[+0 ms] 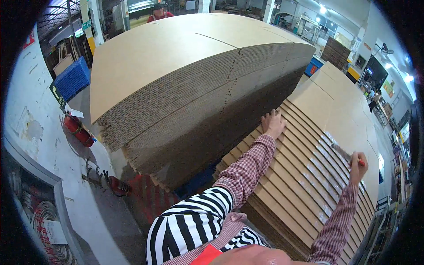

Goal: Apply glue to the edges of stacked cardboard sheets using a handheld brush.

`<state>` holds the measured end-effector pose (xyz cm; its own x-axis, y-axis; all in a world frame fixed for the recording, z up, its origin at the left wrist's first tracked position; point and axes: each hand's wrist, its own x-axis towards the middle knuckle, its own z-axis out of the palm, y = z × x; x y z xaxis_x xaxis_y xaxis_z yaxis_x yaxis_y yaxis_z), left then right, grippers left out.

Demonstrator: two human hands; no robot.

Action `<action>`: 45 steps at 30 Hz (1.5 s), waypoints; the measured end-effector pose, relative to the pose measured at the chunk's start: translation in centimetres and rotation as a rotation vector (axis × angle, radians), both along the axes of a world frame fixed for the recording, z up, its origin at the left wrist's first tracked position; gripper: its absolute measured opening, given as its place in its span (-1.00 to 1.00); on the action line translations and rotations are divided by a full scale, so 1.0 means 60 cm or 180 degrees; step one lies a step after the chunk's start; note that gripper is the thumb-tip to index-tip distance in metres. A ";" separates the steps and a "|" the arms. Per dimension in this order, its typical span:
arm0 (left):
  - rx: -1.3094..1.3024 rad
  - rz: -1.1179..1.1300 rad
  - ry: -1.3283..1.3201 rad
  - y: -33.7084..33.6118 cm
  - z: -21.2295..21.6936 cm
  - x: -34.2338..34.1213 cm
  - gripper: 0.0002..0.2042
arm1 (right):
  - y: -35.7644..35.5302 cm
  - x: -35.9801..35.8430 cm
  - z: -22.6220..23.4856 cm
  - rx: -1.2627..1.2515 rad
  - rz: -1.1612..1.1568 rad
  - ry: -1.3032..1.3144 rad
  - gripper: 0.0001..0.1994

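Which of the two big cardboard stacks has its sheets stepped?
The right stack, with the left hand resting on it and the right hand holding a brush over it; the left stack shows one broad top sheet.

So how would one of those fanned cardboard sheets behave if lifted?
The fanned cardboard sheets look thin-edged, so one is probably light for its size. It would likely be fairly stiff, as they lie flat, though its breadth could let it sag. Shiny streaks near their edges might make those parts slick or sticky.
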<state>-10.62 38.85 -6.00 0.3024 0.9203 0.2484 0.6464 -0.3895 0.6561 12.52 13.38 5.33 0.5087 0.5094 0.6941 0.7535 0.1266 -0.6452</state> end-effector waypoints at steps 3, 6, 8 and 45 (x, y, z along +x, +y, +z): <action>-0.0138 -0.0216 0.0083 -0.015 0.012 0.031 -0.55 | -0.011 0.014 -0.033 -0.0437 -0.0161 0.0287 -0.71; -0.1559 0.0034 0.2363 -0.007 0.152 0.055 -0.64 | -0.094 -0.027 -0.067 -0.0635 -0.0478 -0.1085 -0.72; -0.0383 -0.0554 -0.0603 0.172 -0.079 -0.090 -0.71 | -0.063 -0.204 -0.061 -0.0724 -0.0017 -0.0554 -0.75; 0.0782 0.0248 -0.0105 0.027 -0.058 -0.024 -0.46 | -0.205 -0.319 -0.036 -0.0990 0.0088 -0.0588 -0.81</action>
